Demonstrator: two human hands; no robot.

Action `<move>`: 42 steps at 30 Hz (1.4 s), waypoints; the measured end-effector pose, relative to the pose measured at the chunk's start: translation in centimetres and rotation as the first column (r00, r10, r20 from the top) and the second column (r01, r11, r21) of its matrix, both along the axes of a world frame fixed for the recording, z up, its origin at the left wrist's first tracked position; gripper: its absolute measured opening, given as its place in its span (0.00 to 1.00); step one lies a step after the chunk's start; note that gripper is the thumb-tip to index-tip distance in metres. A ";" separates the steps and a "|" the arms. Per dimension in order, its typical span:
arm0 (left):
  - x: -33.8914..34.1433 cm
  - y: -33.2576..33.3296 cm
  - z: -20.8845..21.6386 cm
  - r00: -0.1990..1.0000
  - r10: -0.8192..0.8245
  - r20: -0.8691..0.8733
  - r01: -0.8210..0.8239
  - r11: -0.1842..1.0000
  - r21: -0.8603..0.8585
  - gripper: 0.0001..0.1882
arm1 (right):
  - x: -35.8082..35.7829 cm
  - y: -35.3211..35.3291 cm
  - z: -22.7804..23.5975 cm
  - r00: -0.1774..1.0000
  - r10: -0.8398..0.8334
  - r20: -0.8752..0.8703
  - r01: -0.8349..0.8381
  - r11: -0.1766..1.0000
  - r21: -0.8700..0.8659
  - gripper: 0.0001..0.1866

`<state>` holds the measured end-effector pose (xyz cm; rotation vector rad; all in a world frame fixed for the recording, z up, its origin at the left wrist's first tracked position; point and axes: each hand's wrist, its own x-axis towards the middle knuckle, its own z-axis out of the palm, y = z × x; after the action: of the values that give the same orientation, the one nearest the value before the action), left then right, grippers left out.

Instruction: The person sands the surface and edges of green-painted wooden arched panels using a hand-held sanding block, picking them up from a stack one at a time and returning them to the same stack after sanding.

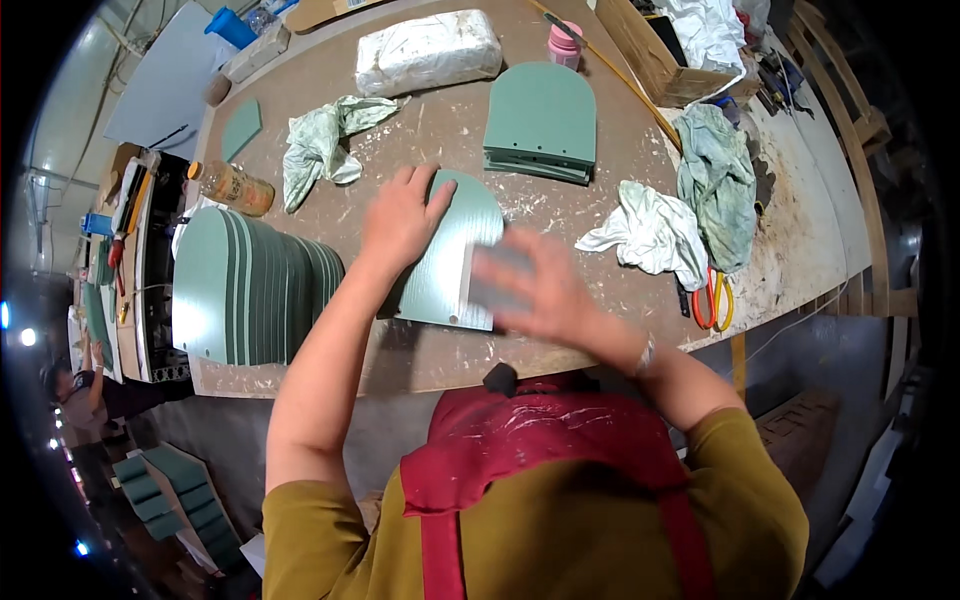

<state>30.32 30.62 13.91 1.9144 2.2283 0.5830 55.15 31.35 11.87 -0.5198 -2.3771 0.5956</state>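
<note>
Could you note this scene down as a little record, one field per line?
Left hand: resting on the upper left of a green round-topped panel
Right hand: blurred, holding a grey pad by that panel's right edge
Person's left: a row of green panels, standing upright
Farther back: a stack of green panels, a white wrapped block, a pink container
Cloths: crumpled, on both sides

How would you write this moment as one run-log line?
left hand: on green arched panel | right hand: blurred, holding grey pad at panel's right edge | nearby: row of standing panels
</note>
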 end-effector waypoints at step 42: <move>5.1 -11.6 -1.4 0.938 -0.329 -0.112 0.344 0.927 0.150 0.40 | -16.6 10.0 9.4 0.719 0.025 0.694 0.114 0.982 -0.154 0.27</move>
<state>35.40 19.06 12.52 2.3788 1.8775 0.6599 38.53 41.35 21.29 -1.0361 -3.0172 0.6900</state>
